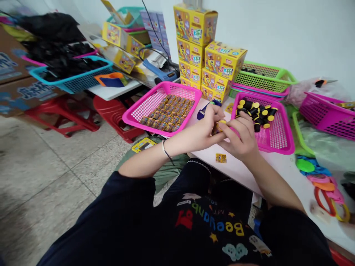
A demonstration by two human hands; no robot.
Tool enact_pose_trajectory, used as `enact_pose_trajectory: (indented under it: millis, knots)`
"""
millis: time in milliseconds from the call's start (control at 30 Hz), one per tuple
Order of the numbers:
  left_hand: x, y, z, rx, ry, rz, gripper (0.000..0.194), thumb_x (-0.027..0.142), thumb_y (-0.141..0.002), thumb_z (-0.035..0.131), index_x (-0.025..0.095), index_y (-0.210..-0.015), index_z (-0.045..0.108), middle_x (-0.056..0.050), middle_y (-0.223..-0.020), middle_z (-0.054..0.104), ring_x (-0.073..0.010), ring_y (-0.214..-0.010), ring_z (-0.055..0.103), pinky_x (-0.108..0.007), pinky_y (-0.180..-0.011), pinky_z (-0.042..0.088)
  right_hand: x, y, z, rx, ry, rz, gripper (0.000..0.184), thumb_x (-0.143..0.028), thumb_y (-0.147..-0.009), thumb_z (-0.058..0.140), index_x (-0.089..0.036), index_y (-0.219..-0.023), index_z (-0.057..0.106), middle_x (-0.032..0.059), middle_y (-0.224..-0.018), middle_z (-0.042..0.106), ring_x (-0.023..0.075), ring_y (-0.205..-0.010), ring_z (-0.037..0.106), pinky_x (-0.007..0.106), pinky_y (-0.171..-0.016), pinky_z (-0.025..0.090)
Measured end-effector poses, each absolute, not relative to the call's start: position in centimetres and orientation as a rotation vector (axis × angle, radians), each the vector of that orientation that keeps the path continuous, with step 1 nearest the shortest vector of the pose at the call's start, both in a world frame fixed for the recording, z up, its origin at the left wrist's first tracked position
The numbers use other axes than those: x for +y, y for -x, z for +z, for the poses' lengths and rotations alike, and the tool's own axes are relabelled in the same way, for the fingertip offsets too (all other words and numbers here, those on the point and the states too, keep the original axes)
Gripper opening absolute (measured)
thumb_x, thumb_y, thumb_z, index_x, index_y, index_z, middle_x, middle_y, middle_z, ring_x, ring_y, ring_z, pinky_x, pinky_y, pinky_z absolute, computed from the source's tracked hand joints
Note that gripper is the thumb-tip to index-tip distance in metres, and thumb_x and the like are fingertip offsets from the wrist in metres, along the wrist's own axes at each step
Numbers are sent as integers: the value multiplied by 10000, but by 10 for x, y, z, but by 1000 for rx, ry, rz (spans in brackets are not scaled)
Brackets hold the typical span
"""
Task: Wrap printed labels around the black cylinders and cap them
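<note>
Head view shows a small yellow-topped piece (221, 123) between both hands, its long axis largely hidden by fingers; the pink basket (149, 99) of wrapped pieces lies leftward, nearer the left hand (207, 126). That hand's thumb and fingers close around the piece, while the right hand (240, 136), half curled, grips its top with the fingertips.

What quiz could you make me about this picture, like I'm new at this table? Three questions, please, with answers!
1. What are the left hand and right hand holding together?
2. True or false: the black cylinders with yellow ends lie in the pink plastic mesh basket beside the right hand.
3. What main colour are the printed cardboard boxes stacked just beyond the hands: A) green, B) yellow, or C) red?

Key:
1. A small, partly yellow item, mostly hidden by fingers.
2. True.
3. B.
</note>
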State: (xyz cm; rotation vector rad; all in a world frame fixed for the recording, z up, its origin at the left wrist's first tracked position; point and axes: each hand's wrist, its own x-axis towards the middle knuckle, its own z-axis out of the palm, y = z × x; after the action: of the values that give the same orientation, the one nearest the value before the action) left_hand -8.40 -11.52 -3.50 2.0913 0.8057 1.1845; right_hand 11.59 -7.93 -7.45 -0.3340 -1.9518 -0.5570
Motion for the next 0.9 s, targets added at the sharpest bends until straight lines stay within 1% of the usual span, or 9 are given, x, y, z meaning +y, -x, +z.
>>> enact_pose_trajectory:
  millis: [67,167,267,367,533,633,733,800,900]
  knots:
    - [-121,100,-35,874,-1971,1071,412,338,-904,778,244,-1121,442,-8,-1020,614,-125,-822,669,-259,-703,534,-76,-109,-77,-2025,244,-370,583,-341,-930,843,-362,-1485,667,67,-1122,792,281,-1049,763,572,-1060,673]
    - [-134,122,-34,902,-1783,1003,678,343,-807,921,266,-1192,369,11,-952,712,-137,-797,741,-236,-681,558,-74,-100,-71,-2070,106,347,529,-551,-953,813,-358,-1437,723,67,-1112,785,247,-996,783,448,-857,710]
    - [-148,136,-32,974,-1744,1067,807,297,-749,974,277,-1223,322,8,-942,759,-156,-776,780,-241,-673,593,-79,-92,-58,-1935,273,1068,301,-496,-967,823,-330,-1217,844,35,-1012,817,153,-798,777,305,-703,674]
    - [-156,143,-29,1004,-1807,1118,833,311,-722,1003,265,-1238,351,-8,-975,769,-194,-864,819,-273,-742,651,-87,-83,-44,-1891,459,1349,254,-432,-806,980,-279,-988,889,33,-974,858,151,-817,800,288,-765,689]
    - [-157,148,-20,1107,-2042,1032,877,175,-698,1004,224,-1308,375,-37,-1041,771,-198,-835,830,-235,-671,595,-87,-73,-24,-1958,535,1556,349,-479,-788,977,-240,-1024,881,46,-989,877,169,-842,825,309,-803,707]
    - [-156,148,-12,1197,-2096,878,876,97,-683,986,224,-1298,374,-20,-1039,776,-178,-806,819,-212,-646,543,-82,-70,-18,-2097,527,1489,370,-549,-816,936,-221,-975,865,46,-965,868,163,-808,797,299,-760,676]
    - [-155,146,-9,1214,-2053,701,770,149,-757,947,241,-1266,376,45,-875,769,-167,-751,787,-209,-641,510,-79,-67,-21,-2204,528,1316,438,-655,-886,837,-217,-874,827,38,-853,828,141,-707,727,289,-677,615]
    - [-154,150,-10,1211,-2015,693,692,186,-792,914,243,-1242,392,35,-902,774,-154,-762,775,-215,-667,519,-78,-70,-29,-2214,571,1167,509,-715,-937,747,-214,-866,797,39,-802,791,139,-674,699,295,-652,590]
    - [-145,174,-9,1367,-2059,806,567,259,-786,903,224,-1169,485,-8,-1011,762,-138,-786,736,-241,-709,518,-73,-87,-43,-2152,708,946,537,-739,-993,645,-224,-977,795,56,-868,796,160,-741,743,325,-727,629]
